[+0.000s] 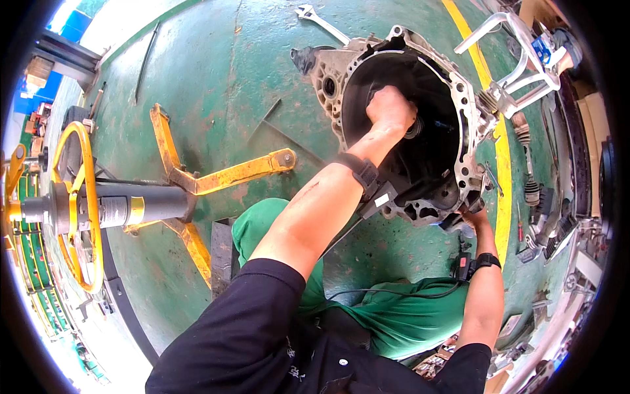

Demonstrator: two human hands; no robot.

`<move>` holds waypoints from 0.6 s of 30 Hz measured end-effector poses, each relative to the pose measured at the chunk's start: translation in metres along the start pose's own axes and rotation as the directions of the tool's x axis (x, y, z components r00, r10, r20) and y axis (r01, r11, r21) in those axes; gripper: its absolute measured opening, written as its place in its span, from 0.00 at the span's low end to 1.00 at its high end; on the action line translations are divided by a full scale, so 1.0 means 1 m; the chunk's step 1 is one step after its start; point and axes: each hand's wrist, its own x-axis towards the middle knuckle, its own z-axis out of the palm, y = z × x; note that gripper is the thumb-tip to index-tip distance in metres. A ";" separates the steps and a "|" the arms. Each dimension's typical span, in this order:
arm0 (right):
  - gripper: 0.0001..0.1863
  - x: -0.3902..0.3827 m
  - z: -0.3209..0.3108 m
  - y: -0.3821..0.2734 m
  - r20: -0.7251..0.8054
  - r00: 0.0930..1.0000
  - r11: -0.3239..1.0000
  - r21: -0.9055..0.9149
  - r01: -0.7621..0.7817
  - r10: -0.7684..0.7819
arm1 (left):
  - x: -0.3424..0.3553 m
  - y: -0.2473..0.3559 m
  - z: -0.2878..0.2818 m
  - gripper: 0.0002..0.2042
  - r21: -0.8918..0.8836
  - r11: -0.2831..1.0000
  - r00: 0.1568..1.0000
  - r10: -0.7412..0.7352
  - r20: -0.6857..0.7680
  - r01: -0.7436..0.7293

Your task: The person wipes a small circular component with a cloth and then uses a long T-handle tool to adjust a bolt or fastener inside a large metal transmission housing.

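Note:
A metal gearbox housing (464, 125) stands on the floor before me, its wide round bell mouth facing up toward me. My left hand (392, 108) reaches into the dark bell and is closed in a fist near its middle, beside the end of a shaft (413, 131). Whatever sits inside that fist is hidden. At the housing's lower right edge, my right hand (478, 217) grips the rim from outside, with its fingertips partly out of sight. Both wrists carry dark straps, and a small dark box sits at each.
Left stands a yellow-legged jack (223, 174) with a yellow hand wheel (97, 210). An adjustable wrench (321, 23) lies beyond the housing. To the right are a white metal stool frame (525, 59), a drive shaft (527, 157) and several loose parts along a yellow floor line (503, 197).

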 end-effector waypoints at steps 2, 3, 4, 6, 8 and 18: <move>0.28 0.002 0.009 0.006 0.050 0.985 0.952 -0.253 0.174 -0.167 | -0.017 0.028 -0.024 0.13 -0.025 0.996 0.991 -0.083 0.103 0.086; 0.27 0.006 0.008 0.001 0.047 0.984 0.957 -0.232 0.177 -0.170 | -0.016 0.029 -0.024 0.13 -0.069 0.988 0.988 -0.134 0.073 0.139; 0.27 0.011 0.007 -0.004 0.045 0.984 0.961 -0.211 0.179 -0.173 | -0.007 0.020 -0.017 0.13 -0.051 0.996 0.997 -0.068 0.046 0.070; 0.26 0.012 0.008 -0.021 0.101 0.971 0.945 -0.227 0.234 -0.217 | 0.000 0.009 -0.022 0.15 -0.083 0.994 0.996 -0.063 0.069 0.068; 0.26 -0.008 -0.005 -0.060 0.288 0.957 0.991 -0.130 0.009 0.029 | 0.012 0.000 -0.048 0.18 -0.040 0.999 0.959 0.003 0.284 0.008; 0.13 -0.036 -0.030 -0.018 -0.018 0.994 0.959 -0.265 0.104 -0.112 | 0.077 -0.219 -0.139 0.17 0.226 0.967 0.889 0.002 0.459 -0.119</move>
